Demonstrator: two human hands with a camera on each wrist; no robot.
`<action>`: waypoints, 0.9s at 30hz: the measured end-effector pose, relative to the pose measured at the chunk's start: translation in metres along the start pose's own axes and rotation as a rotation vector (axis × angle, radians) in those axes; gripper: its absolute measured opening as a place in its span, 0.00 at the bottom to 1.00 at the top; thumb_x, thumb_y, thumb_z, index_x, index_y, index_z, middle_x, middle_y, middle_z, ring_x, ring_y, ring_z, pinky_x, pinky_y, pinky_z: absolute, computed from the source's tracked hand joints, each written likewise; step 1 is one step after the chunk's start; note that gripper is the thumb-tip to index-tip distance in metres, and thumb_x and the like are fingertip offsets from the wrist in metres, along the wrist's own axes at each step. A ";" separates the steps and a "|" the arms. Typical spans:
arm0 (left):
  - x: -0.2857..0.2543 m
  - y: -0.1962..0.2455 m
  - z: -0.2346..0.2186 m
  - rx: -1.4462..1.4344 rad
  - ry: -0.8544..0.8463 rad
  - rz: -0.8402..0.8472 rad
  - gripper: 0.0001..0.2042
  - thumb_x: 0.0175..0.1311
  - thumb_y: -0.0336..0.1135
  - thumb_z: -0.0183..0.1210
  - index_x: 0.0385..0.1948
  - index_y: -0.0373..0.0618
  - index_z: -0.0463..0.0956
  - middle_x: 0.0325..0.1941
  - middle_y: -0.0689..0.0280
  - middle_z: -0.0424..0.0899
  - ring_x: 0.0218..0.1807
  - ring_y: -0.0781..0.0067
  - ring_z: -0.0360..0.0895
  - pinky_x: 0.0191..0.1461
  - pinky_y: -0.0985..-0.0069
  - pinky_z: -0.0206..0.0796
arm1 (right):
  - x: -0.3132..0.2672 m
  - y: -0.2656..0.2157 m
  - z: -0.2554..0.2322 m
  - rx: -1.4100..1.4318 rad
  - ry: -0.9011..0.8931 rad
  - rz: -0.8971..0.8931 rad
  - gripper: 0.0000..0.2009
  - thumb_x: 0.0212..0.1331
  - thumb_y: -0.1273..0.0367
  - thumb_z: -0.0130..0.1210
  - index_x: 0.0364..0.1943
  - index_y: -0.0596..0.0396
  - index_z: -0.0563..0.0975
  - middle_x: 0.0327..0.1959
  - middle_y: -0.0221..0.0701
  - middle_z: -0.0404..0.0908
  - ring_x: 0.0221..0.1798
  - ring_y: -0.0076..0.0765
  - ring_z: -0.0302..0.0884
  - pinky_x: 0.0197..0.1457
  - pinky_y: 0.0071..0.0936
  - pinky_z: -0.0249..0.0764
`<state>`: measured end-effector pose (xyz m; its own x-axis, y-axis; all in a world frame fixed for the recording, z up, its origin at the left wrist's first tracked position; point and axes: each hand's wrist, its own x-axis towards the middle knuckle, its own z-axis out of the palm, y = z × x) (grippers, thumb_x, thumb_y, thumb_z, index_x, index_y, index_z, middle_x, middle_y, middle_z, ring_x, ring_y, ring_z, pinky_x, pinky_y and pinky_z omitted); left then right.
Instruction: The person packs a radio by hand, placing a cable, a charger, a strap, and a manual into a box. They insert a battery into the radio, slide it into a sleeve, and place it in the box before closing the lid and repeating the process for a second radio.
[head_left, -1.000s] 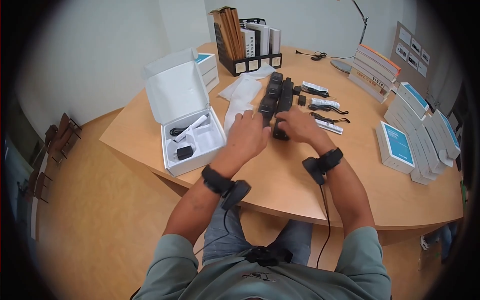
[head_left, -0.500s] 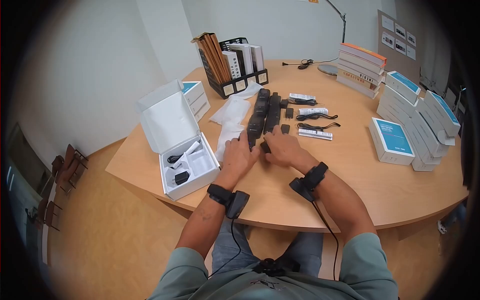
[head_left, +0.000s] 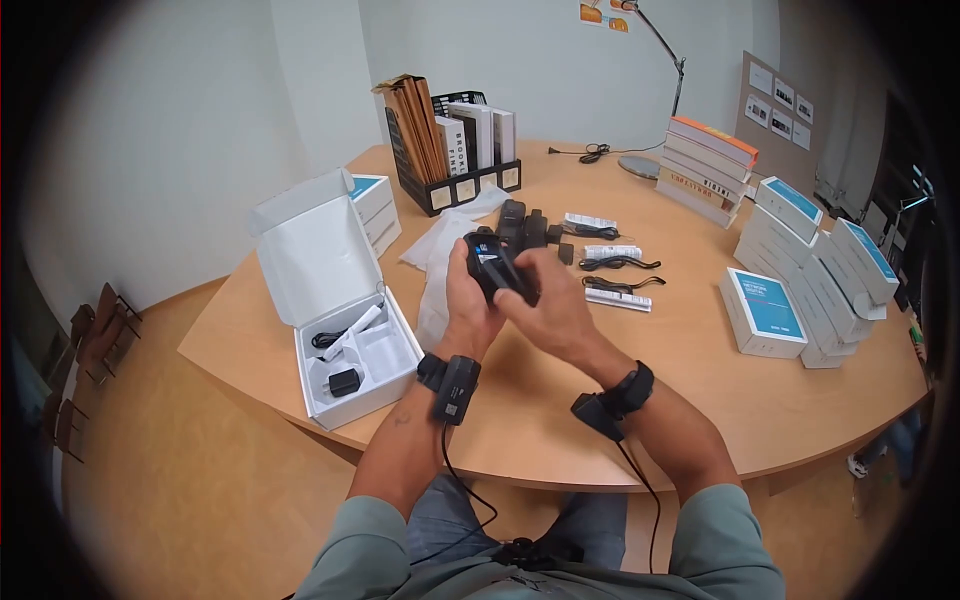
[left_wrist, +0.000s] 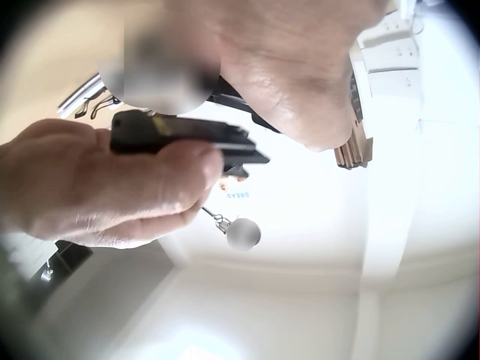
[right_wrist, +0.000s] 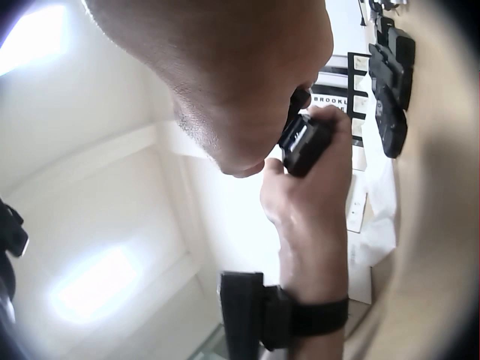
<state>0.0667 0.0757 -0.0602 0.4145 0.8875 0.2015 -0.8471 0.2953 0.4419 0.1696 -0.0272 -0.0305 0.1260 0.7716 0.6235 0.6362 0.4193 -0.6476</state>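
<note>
Over the table, the left hand point(head_left: 468, 305) grips a black handheld device point(head_left: 487, 258) with a small label on its open-looking face. The right hand point(head_left: 558, 315) is right beside it, thumb and fingers pinching a flat black piece point(left_wrist: 161, 133) that has a notched end in the left wrist view. In the right wrist view, the device point(right_wrist: 309, 146) sits in the left hand, close under the right fingers. Beyond the hands, more black devices point(head_left: 511, 222) lie in a row on the table.
An open white box point(head_left: 400, 345) with a black power adapter point(head_left: 343, 381) and cable stands at left. White sleeves point(head_left: 435, 290) lie beside the hands. Wrist straps point(head_left: 622, 284) and folded papers lie at right, before stacked boxes point(head_left: 765, 310) and books point(head_left: 705, 170). A file rack point(head_left: 465, 190) stands behind.
Both hands have come up from the row of black devices, the left now gripping one raised and turned, the right pinching a flat black piece at it. The head view has shifted slightly.
</note>
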 end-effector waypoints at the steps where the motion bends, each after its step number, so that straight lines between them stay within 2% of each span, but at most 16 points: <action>1: -0.004 -0.002 -0.001 0.034 0.032 0.023 0.20 0.77 0.52 0.41 0.50 0.47 0.73 0.44 0.59 0.82 0.43 0.63 0.81 0.52 0.63 0.76 | -0.004 0.000 0.006 -0.044 -0.017 -0.027 0.25 0.52 0.59 0.65 0.50 0.59 0.72 0.48 0.47 0.77 0.47 0.53 0.79 0.50 0.42 0.76; 2: -0.006 -0.002 -0.002 0.057 0.015 0.035 0.19 0.78 0.52 0.41 0.54 0.48 0.71 0.43 0.59 0.82 0.43 0.64 0.81 0.49 0.66 0.77 | -0.008 0.005 0.012 -0.061 -0.017 -0.037 0.26 0.53 0.58 0.64 0.51 0.60 0.71 0.48 0.48 0.75 0.48 0.56 0.77 0.51 0.45 0.75; 3: -0.008 -0.002 -0.002 0.055 0.027 0.034 0.19 0.78 0.52 0.41 0.54 0.48 0.71 0.43 0.59 0.82 0.43 0.64 0.81 0.49 0.66 0.77 | -0.009 0.006 0.014 -0.058 -0.027 -0.030 0.26 0.53 0.58 0.64 0.51 0.60 0.71 0.48 0.48 0.75 0.48 0.56 0.77 0.51 0.45 0.75; 6: -0.014 0.000 -0.001 0.106 0.028 0.095 0.20 0.78 0.48 0.42 0.63 0.52 0.65 0.43 0.59 0.81 0.42 0.65 0.81 0.49 0.66 0.77 | -0.009 0.006 0.014 -0.087 -0.017 -0.062 0.26 0.54 0.59 0.63 0.51 0.62 0.70 0.46 0.49 0.75 0.46 0.57 0.77 0.49 0.46 0.76; 10: -0.015 0.005 -0.003 0.124 0.016 0.046 0.20 0.77 0.47 0.42 0.65 0.52 0.65 0.43 0.58 0.81 0.42 0.65 0.81 0.49 0.65 0.77 | -0.011 0.011 0.015 -0.143 -0.027 -0.121 0.26 0.53 0.59 0.63 0.51 0.61 0.71 0.46 0.47 0.75 0.46 0.56 0.77 0.48 0.45 0.76; 12: -0.015 0.006 -0.002 0.161 0.070 0.017 0.21 0.77 0.49 0.42 0.66 0.53 0.64 0.43 0.58 0.81 0.41 0.66 0.81 0.48 0.66 0.77 | -0.011 0.012 0.013 -0.211 0.025 -0.266 0.26 0.53 0.60 0.63 0.53 0.60 0.72 0.46 0.46 0.75 0.45 0.55 0.78 0.47 0.45 0.76; 18: -0.019 0.009 -0.003 0.147 0.054 0.021 0.23 0.79 0.54 0.40 0.67 0.54 0.64 0.42 0.59 0.81 0.41 0.68 0.81 0.46 0.68 0.78 | -0.016 0.010 0.020 -0.207 0.028 -0.224 0.26 0.53 0.59 0.64 0.54 0.58 0.72 0.46 0.45 0.76 0.47 0.54 0.79 0.45 0.44 0.78; 22: -0.021 0.006 -0.003 0.152 0.071 0.012 0.23 0.80 0.54 0.39 0.67 0.54 0.64 0.43 0.60 0.81 0.41 0.69 0.81 0.46 0.69 0.78 | -0.018 0.009 0.022 -0.255 0.025 -0.199 0.26 0.55 0.57 0.63 0.54 0.57 0.72 0.46 0.45 0.76 0.47 0.54 0.79 0.43 0.44 0.78; 25: -0.024 0.002 -0.001 0.185 0.058 0.025 0.23 0.80 0.52 0.39 0.69 0.54 0.62 0.44 0.61 0.80 0.42 0.69 0.81 0.47 0.69 0.78 | -0.017 0.011 0.022 -0.276 0.018 -0.154 0.26 0.58 0.56 0.62 0.55 0.57 0.71 0.46 0.45 0.76 0.46 0.54 0.80 0.42 0.45 0.79; 27: -0.029 -0.001 0.003 0.150 0.012 0.012 0.23 0.80 0.51 0.39 0.70 0.53 0.60 0.47 0.62 0.80 0.45 0.68 0.81 0.51 0.68 0.78 | -0.016 0.015 0.022 -0.283 0.060 -0.202 0.25 0.60 0.56 0.60 0.55 0.58 0.70 0.46 0.45 0.76 0.44 0.55 0.80 0.42 0.45 0.79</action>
<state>0.0567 0.0484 -0.0646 0.4001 0.8949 0.1976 -0.7926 0.2295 0.5650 0.1603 -0.0225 -0.0604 0.0150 0.6537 0.7566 0.8374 0.4052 -0.3667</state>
